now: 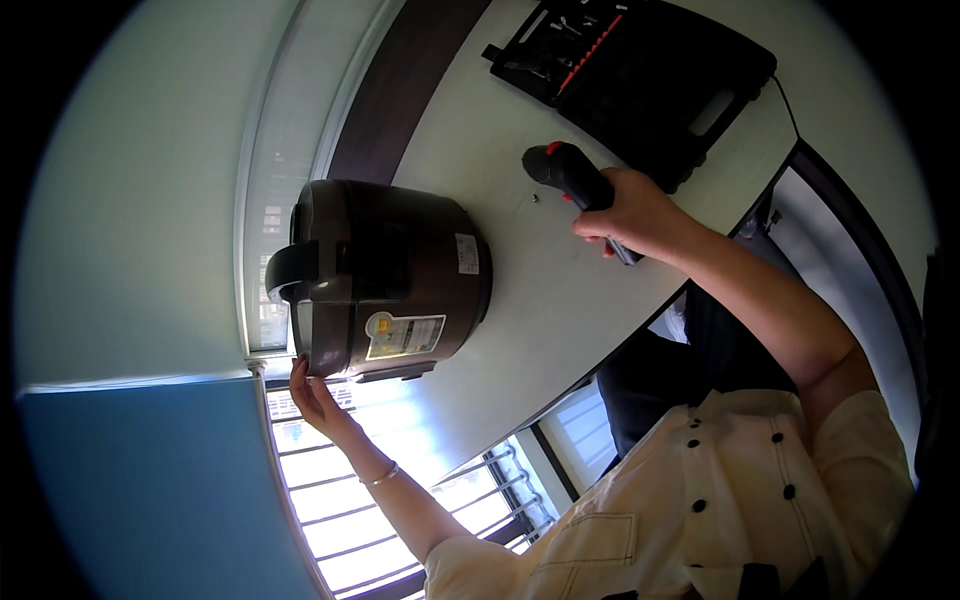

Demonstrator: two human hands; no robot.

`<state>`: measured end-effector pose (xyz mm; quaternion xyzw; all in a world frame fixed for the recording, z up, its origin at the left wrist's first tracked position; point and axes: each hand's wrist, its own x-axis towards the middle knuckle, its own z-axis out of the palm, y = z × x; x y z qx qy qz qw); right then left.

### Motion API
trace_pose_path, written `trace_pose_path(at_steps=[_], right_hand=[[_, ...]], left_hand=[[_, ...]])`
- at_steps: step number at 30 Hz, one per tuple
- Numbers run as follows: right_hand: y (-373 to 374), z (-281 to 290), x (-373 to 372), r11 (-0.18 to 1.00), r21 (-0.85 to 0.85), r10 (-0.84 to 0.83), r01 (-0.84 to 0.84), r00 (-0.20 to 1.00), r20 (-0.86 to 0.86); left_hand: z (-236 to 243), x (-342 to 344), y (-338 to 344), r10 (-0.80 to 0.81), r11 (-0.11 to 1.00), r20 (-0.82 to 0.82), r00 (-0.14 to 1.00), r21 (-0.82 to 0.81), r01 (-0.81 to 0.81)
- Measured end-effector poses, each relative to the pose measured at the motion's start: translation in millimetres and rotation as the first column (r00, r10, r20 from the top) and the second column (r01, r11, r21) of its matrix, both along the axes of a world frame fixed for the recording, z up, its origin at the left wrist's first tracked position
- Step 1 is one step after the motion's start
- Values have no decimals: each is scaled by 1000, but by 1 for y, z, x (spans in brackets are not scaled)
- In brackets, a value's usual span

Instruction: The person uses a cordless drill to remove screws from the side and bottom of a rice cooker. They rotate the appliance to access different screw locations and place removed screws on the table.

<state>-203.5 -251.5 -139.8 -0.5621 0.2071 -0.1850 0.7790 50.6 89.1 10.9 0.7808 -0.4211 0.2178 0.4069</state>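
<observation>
From my end, the black tool case (660, 95) runs off the upper edge, its dark contents hard to make out, and fingers hide part of the black power tool (580, 178) that I see gripped in the right hand (645, 215), near the case; the left hand (322, 404) reaches out, ungripping, fingertips seemingly touching the lid edge of the brown cooker (405, 255), left of the tool

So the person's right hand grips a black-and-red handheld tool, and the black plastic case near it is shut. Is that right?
Not quite: the black plastic case lies open in the head view, its inside showing. The person's right hand does grip the black-and-red handheld tool.
</observation>
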Motion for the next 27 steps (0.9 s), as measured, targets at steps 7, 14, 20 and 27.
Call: trace_pose_path(at_steps=[7, 14, 20, 27], right_hand=[[4, 4, -1, 998, 9, -59, 59, 998, -22], [2, -1, -3, 996, -4, -90, 90, 995, -30], [8, 12, -3, 997, -3, -76, 76, 997, -22], [5, 5, -2, 997, -15, -80, 79, 996, -37]], left_hand=[[-6, -48, -22, 278, 954, 453, 847, -24, -300], [-70, -127, -115, -368, 837, 62, 928, 457, 301], [-120, -99, -198, -306, 823, 10, 952, 505, 259], [-148, -74, -250, -353, 790, 48, 934, 550, 271]])
